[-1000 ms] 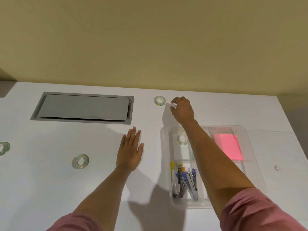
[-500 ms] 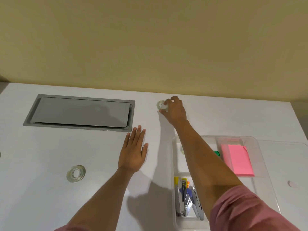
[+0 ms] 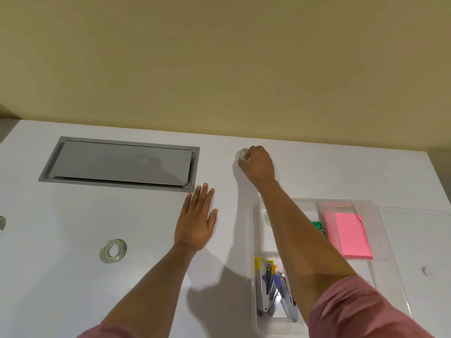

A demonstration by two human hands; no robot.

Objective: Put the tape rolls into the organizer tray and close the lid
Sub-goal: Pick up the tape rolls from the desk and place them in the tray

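My right hand (image 3: 258,165) reaches to the far edge of the white table and its fingers close around a clear tape roll (image 3: 241,153) that still rests on the surface. My left hand (image 3: 197,220) lies flat, palm down, fingers spread, holding nothing. A second clear tape roll (image 3: 113,251) lies on the table at the left, and a third tape roll (image 3: 2,223) shows at the left frame edge. The clear organizer tray (image 3: 253,264) stands open at the right; a tape roll (image 3: 267,218) sits in its far-left compartment, mostly hidden by my forearm. Its clear lid (image 3: 419,240) lies flat to the tray's right.
A grey metal cable hatch (image 3: 122,163) is set into the table at the back left. The tray also holds staplers and cutters (image 3: 273,289), pink sticky notes (image 3: 349,236) and a green pin (image 3: 317,225). A yellow wall rises right behind the table.
My right hand moved left to the far tape roll and closed its fingers on it. The left hand stayed flat. The camera view shifted slightly.
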